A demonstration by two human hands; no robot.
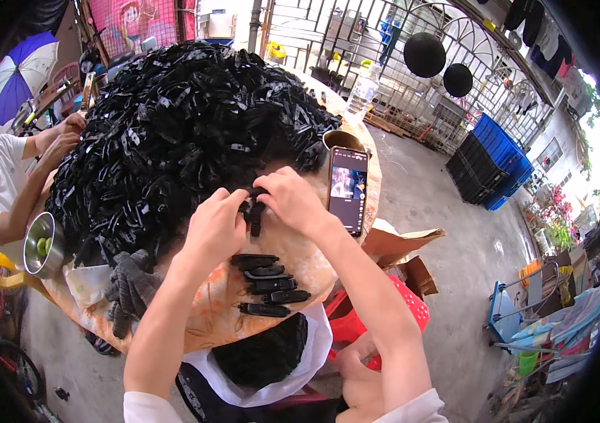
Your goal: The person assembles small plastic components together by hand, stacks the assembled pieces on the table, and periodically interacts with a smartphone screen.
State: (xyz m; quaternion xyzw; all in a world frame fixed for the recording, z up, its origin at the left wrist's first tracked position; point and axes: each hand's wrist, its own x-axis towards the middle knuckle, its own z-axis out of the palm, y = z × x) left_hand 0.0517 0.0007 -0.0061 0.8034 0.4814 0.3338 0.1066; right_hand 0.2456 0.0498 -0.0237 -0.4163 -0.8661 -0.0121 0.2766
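My left hand [217, 224] and my right hand [291, 199] meet at the near edge of a huge heap of small black plastic pieces [194, 113]. Between their pinched fingertips is one black plastic piece [255, 220], its lower end hanging down; its exact kind is too small to make out. Just below, several long black pieces [269, 285] lie in a rough column on the orange-patterned tablecloth [208, 303]. Beside my left forearm rests a dark grey knitted glove [131, 282]. A white-lined container [271, 352] under the table edge holds more black pieces.
A phone [347, 190] leans against a metal cup [341, 139] at the table's right, with a clear bottle [362, 92] behind. At left, a metal bowl [44, 245] holds green fruit; a co-worker [4, 176] handles pieces there. Blue and black crates [490, 162] stand on the floor.
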